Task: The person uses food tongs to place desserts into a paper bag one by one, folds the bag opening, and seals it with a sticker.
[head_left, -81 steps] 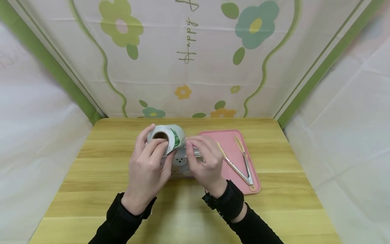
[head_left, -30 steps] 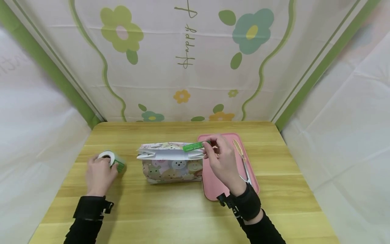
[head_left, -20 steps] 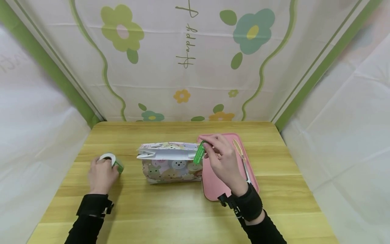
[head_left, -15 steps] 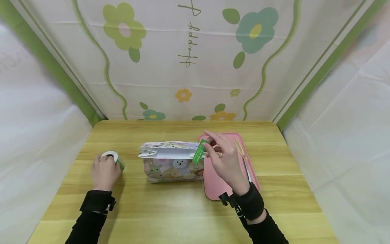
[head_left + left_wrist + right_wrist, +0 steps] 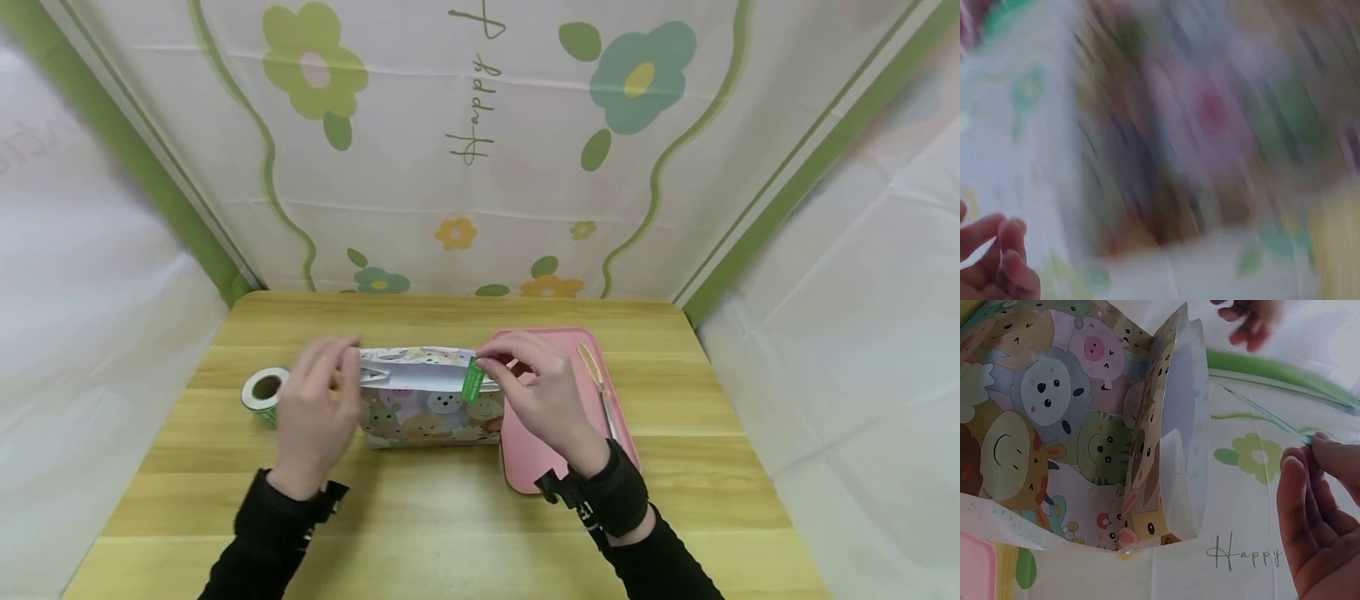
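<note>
A paper bag [image 5: 431,417] printed with cartoon animals stands in the middle of the table, its white-lined mouth parted. My right hand [image 5: 536,383] pinches a green sticker [image 5: 473,381] between thumb and fingertips over the right part of the bag's mouth. In the right wrist view the sticker [image 5: 1266,415] appears almost edge-on, apart from the bag. My left hand [image 5: 318,408] hovers at the bag's left end with its fingers slightly bent and nothing in them. The left wrist view is blurred; the left fingers [image 5: 1013,250] show apart from the bag [image 5: 1204,125].
A sticker roll [image 5: 258,402] with a brown core stands on the table left of the left hand. On the right lies a pink tray [image 5: 528,462] with tongs [image 5: 600,383] on it, partly hidden by the right hand. Fabric walls with printed flowers surround the table.
The sticker was peeled from the roll, and the roll was set down at the left. My left hand has let go of it and moved right to the bag. The sticker has shifted slightly left.
</note>
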A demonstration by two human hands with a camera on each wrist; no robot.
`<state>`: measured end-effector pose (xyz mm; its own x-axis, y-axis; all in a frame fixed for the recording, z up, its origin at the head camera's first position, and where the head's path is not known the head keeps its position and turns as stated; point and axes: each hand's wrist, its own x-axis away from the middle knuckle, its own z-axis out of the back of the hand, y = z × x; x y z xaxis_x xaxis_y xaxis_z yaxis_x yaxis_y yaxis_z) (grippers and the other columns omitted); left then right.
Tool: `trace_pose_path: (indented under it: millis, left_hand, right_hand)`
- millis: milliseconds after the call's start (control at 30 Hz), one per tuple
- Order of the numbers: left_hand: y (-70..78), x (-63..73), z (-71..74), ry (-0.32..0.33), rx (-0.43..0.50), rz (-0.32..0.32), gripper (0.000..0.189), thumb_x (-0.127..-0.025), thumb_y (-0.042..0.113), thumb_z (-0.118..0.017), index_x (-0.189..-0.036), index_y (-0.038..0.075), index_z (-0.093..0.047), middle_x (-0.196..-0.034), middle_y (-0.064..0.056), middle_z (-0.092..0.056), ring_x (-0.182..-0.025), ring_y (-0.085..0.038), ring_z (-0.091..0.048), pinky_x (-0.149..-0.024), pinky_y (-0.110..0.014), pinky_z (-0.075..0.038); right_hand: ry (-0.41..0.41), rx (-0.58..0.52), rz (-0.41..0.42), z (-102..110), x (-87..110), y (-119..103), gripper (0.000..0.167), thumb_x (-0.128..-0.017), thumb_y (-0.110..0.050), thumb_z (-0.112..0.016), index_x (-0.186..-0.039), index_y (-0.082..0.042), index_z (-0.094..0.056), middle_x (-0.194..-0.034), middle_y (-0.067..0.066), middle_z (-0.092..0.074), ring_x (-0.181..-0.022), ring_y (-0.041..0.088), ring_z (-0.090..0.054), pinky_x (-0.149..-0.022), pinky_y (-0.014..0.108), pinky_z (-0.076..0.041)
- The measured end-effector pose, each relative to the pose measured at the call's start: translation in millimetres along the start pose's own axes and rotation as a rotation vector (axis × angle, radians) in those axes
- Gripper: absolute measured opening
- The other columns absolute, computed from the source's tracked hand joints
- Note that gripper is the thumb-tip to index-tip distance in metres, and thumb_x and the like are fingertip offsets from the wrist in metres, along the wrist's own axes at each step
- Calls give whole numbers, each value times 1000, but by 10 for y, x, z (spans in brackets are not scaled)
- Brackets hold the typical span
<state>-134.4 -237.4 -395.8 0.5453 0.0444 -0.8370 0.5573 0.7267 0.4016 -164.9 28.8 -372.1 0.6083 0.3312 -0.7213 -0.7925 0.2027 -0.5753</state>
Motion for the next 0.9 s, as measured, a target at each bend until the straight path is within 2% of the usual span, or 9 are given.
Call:
trace_pose_path:
  millis: [33,100,200,267,367,567,733,900]
  left_hand:
    - [90,9,-54,-29,63,-26,27,-101,14,-50,-105,-5,-69,-98,-16,-67,-71,-23,-59,-61,-32,-48]
    - [234,57,-164,-123,184,-27,27,-102,16,-50,-106,-3,-69,-97,-10,-67,-69,-15,-57,-57,-24,-45]
    - [375,171,-293,-266,312,60,23,-102,16,-54,-114,3,-69,-95,0,-64,-69,-10,-53,-59,-23,-43]
    - [427,230,-350,-315,362,118,19,-100,13,-59,-116,8,-69,-90,5,-61,-67,-8,-51,-58,-24,-41]
    - [458,279,-406,-330,399,162,16,-96,10,-65,-110,13,-71,-82,8,-55,-63,-10,-46,-57,-26,-37]
    - [472,321,-456,-329,465,230,6,-93,7,-68,-93,13,-71,-76,5,-50,-61,-12,-43,-54,-26,-34]
    - [498,318,-472,-301,446,275,10,-93,4,-67,-87,11,-67,-75,4,-50,-61,-12,-43,-54,-25,-34]
    - [541,347,-518,-270,414,343,14,-90,-5,-67,-82,6,-65,-71,0,-50,-57,-14,-43,-51,-25,-34]
  right_hand:
    - [-2,-6,1,-3,-6,-1,16,-89,1,-71,-101,-8,-73,-95,0,-67,-75,11,-58,-61,28,-50]
    - [-9,-20,4,-15,-18,-1,16,-88,1,-72,-101,-8,-73,-94,-1,-67,-75,10,-58,-61,28,-50]
    - [-21,-52,19,-57,-39,28,21,-88,1,-72,-108,-7,-73,-90,-1,-67,-74,10,-58,-61,28,-51]
    - [-37,-54,28,-88,-53,52,29,-87,0,-73,-115,-5,-72,-88,-1,-67,-73,9,-59,-61,27,-51]
    - [-60,-45,27,-113,-67,79,34,-87,-2,-74,-121,-4,-69,-89,1,-68,-77,9,-61,-64,26,-52]
    - [-79,5,-12,-85,-147,75,20,-87,-4,-74,-107,-4,-73,-90,2,-68,-79,11,-62,-63,26,-52]
    - [-141,89,-61,-88,-259,81,18,-88,-9,-75,-106,-7,-73,-92,-2,-68,-77,4,-59,-64,26,-51]
    - [-195,91,-148,-145,-337,121,14,-87,-11,-77,-100,-7,-75,-86,-4,-70,-74,3,-60,-62,25,-49]
